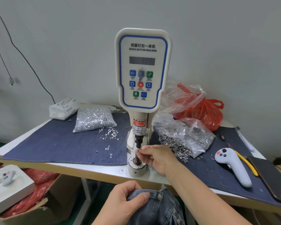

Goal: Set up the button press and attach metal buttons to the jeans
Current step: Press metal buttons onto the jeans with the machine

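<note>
here my right hand [154, 157] reaches in to the button press [142, 101], fingertips pinching a small metal button [138, 150] just above the lower die [136, 159]. my left hand [122, 203] sits low below the tabletop [91, 168] edge, thumb clamping the jeans [159, 207] waistband.

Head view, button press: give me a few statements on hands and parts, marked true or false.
1. The left hand grips the jeans. True.
2. The right hand rests on the grey controller. False: its fingertips are at the lower die of the press.
3. The display shows lit numbers. False: it is dark.
4. Loose metal pieces lie on the denim cloth. True.
</note>
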A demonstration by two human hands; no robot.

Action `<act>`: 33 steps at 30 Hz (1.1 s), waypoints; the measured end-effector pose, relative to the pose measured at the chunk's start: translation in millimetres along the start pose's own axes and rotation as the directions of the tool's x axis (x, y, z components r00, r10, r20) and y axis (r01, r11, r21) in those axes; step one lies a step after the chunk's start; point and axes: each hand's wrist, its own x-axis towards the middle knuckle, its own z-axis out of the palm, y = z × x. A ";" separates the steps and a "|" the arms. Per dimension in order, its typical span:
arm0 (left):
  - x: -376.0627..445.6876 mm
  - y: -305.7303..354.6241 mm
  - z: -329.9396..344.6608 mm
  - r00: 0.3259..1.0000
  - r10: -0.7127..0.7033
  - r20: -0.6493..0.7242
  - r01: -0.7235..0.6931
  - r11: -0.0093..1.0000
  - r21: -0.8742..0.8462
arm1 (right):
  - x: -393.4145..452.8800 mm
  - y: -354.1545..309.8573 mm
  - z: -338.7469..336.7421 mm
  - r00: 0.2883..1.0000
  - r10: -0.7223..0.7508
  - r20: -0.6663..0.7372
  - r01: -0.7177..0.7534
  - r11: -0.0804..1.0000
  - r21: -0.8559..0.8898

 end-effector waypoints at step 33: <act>-3.9 -1.4 0.5 1.000 0.016 -0.027 -0.015 1.000 0.007 | -2.0 -7.9 -0.3 0.993 0.099 0.069 -0.112 0.970 0.218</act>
